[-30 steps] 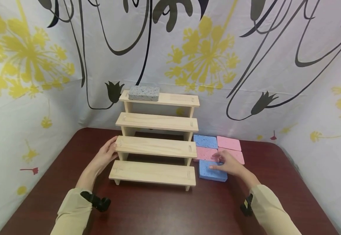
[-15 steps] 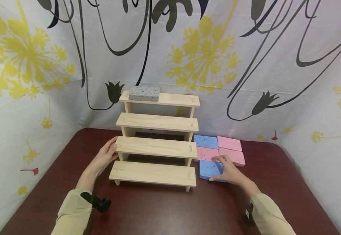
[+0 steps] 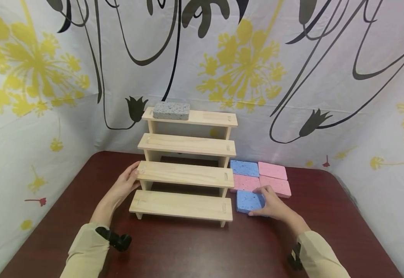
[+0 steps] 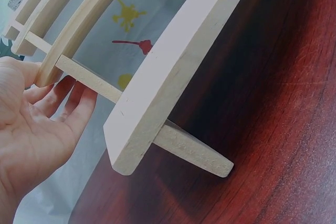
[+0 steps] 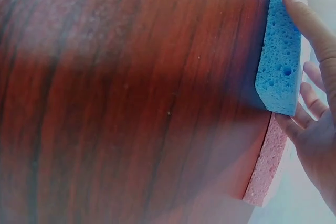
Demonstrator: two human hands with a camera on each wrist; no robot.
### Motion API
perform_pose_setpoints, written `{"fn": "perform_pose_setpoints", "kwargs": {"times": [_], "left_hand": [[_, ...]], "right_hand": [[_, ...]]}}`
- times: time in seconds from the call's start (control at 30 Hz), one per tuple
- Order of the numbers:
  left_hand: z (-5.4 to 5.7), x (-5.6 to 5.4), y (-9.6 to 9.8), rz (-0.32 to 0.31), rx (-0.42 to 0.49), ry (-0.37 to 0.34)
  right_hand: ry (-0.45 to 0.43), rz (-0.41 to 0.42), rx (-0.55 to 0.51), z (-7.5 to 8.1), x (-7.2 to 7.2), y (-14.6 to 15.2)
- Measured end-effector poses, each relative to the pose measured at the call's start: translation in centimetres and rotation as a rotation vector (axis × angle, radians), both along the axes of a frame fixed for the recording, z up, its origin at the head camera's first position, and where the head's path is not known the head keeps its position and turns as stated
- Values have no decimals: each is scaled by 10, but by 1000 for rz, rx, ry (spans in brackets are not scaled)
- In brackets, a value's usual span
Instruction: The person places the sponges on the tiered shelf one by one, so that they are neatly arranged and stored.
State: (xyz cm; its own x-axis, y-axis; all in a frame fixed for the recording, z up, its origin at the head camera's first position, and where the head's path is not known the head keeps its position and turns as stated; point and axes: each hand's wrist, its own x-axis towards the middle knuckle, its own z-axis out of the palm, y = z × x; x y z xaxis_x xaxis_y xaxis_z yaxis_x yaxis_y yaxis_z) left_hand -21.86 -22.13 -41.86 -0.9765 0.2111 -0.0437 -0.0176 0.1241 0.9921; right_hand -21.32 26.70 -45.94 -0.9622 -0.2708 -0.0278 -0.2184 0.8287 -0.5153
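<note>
A pale wooden four-step shelf stands on the table. At its left side my left hand grips the end of the second step from the bottom; in the left wrist view the thumb is at the board and the fingers are bent below it. To the right of the shelf, my right hand pinches the nearest blue sponge, thumb on its front edge, fingers at the back. That blue sponge lies flat on the table in the right wrist view, its right part covered by the hand.
Behind the held sponge lie another blue sponge and several pink sponges, side by side. A grey speckled sponge sits on the top step's left half. The dark red table is backed by a patterned white cloth.
My right hand has come down to the near blue sponge, its thumb moving to the front edge and its fingers closing in on the back. The left hand stays at the shelf.
</note>
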Motion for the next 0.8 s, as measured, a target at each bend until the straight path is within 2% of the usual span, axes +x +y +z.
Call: {"fn": "perform_pose_setpoints", "kwargs": {"times": [0.33,0.8], "left_hand": [[-2,-1,0,-1,8,1],[-2,-2,-1,-3,14,2]], "right_hand": [[-30,31,16,6,2,1],[-14,89,59,21,4,10]]}}
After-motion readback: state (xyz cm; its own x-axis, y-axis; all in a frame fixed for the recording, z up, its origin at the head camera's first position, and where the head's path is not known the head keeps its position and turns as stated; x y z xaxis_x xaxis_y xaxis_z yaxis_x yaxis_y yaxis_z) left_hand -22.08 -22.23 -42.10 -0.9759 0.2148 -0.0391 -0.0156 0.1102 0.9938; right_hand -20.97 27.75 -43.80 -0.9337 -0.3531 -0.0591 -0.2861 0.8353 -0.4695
